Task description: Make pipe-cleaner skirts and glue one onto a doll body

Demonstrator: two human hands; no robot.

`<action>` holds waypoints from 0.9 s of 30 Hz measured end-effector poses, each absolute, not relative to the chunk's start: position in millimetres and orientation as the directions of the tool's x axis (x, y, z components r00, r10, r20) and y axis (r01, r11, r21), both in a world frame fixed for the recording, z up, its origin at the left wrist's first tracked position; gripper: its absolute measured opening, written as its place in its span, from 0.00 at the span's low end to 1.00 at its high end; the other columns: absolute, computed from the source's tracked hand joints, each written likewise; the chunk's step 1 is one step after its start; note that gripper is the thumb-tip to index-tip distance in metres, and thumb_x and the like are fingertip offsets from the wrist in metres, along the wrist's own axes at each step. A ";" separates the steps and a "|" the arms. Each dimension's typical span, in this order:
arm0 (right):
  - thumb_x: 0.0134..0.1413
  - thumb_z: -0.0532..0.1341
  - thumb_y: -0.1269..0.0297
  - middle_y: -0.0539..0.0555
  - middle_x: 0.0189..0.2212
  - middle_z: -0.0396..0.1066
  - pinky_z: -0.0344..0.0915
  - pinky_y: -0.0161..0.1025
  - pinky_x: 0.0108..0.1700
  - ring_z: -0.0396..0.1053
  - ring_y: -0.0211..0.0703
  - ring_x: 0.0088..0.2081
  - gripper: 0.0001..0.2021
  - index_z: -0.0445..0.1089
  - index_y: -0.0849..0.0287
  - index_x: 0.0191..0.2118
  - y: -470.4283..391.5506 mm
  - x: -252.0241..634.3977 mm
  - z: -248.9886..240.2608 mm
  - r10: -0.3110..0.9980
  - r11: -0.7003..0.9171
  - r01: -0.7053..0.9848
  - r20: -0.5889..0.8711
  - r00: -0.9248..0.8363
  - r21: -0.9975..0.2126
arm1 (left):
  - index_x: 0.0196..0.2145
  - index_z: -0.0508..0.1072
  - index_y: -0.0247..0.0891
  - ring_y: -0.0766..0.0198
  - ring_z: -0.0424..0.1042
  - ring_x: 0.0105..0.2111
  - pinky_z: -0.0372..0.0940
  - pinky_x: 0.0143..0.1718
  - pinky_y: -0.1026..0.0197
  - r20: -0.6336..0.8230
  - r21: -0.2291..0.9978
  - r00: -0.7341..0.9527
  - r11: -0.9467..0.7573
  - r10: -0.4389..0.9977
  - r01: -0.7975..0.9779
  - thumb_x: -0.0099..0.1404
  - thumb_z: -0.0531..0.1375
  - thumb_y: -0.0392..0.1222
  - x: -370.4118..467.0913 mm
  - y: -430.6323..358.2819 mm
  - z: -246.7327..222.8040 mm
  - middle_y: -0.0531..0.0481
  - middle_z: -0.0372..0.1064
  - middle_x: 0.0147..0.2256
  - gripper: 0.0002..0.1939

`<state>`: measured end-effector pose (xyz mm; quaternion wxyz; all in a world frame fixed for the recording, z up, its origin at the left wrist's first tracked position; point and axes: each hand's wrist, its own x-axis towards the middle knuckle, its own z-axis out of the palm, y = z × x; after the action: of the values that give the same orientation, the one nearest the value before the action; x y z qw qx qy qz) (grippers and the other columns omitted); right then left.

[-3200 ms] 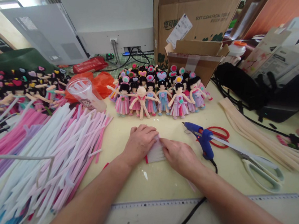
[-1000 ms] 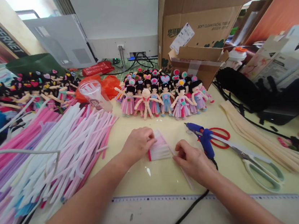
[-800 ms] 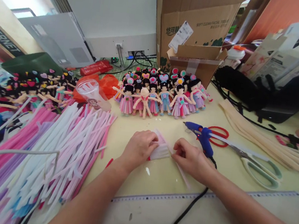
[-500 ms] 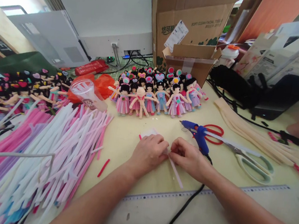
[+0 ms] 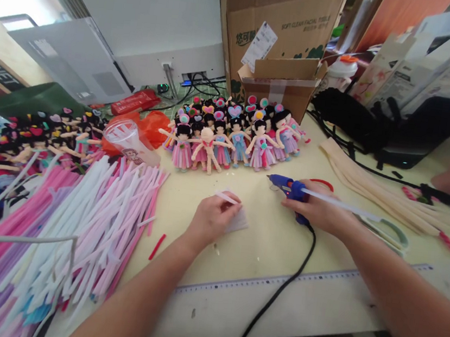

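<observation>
My left hand [image 5: 213, 216] is closed on a pale strip [image 5: 227, 196], its fingertips pinched near the middle of the table. A small whitish sheet [image 5: 239, 220] lies under and beside those fingers. To the right, my right hand [image 5: 322, 208] is wrapped round a blue glue gun [image 5: 288, 187] whose nozzle points left. The gun's black cord runs down over a ruler [image 5: 244, 283]. Behind my right hand, scissors [image 5: 389, 235] are partly hidden. A short red piece [image 5: 157, 246] lies left of my left hand.
Finished dolls [image 5: 263, 146] stand at the back before a cardboard box [image 5: 280, 82]. Pastel strips [image 5: 112, 220] cover the left side, beside a clear cup [image 5: 128, 140]. Beige strips [image 5: 370, 186] lie at the right, near a black device [image 5: 425, 144].
My right hand has left the pale strip and moved right, taking hold of the glue gun. My left hand has shifted slightly left, still with the strip. The view has moved a little.
</observation>
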<state>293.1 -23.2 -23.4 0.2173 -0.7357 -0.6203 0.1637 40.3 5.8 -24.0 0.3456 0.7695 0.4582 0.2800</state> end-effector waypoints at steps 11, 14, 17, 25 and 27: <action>0.47 0.59 0.60 0.48 0.20 0.65 0.59 0.32 0.21 0.62 0.36 0.21 0.14 0.73 0.56 0.41 -13.1 276.7 9.1 0.954 -0.283 0.583 -0.285 0.090 -0.762 | 0.32 0.73 0.35 0.62 0.73 0.30 0.67 0.35 0.59 -0.022 0.978 0.154 -0.011 0.988 0.208 0.53 0.63 0.49 37.0 26.5 -24.3 0.48 0.74 0.29 0.14; 0.46 0.60 0.59 0.48 0.22 0.67 0.59 0.31 0.20 0.62 0.36 0.21 0.14 0.74 0.54 0.40 -9.6 272.2 19.1 0.947 -0.247 0.614 -0.321 -0.010 -0.750 | 0.32 0.73 0.35 0.62 0.73 0.30 0.67 0.36 0.59 -0.025 0.978 0.151 -0.007 0.988 0.206 0.54 0.63 0.49 37.1 26.8 -27.0 0.48 0.74 0.29 0.14; 0.49 0.59 0.55 0.48 0.22 0.67 0.58 0.30 0.19 0.61 0.35 0.21 0.12 0.74 0.55 0.35 -5.3 267.3 21.1 0.941 -0.170 0.634 -0.315 -0.123 -0.755 | 0.32 0.73 0.35 0.62 0.73 0.31 0.67 0.37 0.60 -0.032 0.973 0.152 -0.004 0.988 0.231 0.56 0.62 0.48 36.7 24.0 -28.6 0.48 0.74 0.30 0.13; 0.50 0.58 0.49 0.50 0.22 0.69 0.59 0.31 0.21 0.65 0.37 0.24 0.16 0.70 0.59 0.27 -2.1 261.2 10.1 0.923 -0.157 0.645 -0.343 -0.173 -0.748 | 0.31 0.73 0.36 0.62 0.73 0.30 0.66 0.36 0.61 -0.033 0.964 0.105 0.003 0.994 0.267 0.58 0.60 0.47 35.2 22.7 -33.4 0.49 0.74 0.28 0.11; 0.50 0.58 0.50 0.49 0.20 0.67 0.58 0.31 0.21 0.64 0.36 0.22 0.16 0.70 0.59 0.26 -1.7 259.9 8.8 0.927 -0.152 0.647 -0.335 -0.169 -0.747 | 0.30 0.72 0.36 0.62 0.73 0.30 0.66 0.36 0.61 -0.040 0.969 0.105 0.014 0.994 0.245 0.57 0.60 0.48 35.6 23.6 -34.2 0.50 0.74 0.27 0.11</action>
<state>259.9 -1.7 8.8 0.1622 -0.6240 -0.6306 0.4321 35.6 23.6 -34.2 0.4680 0.5773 0.5364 0.4000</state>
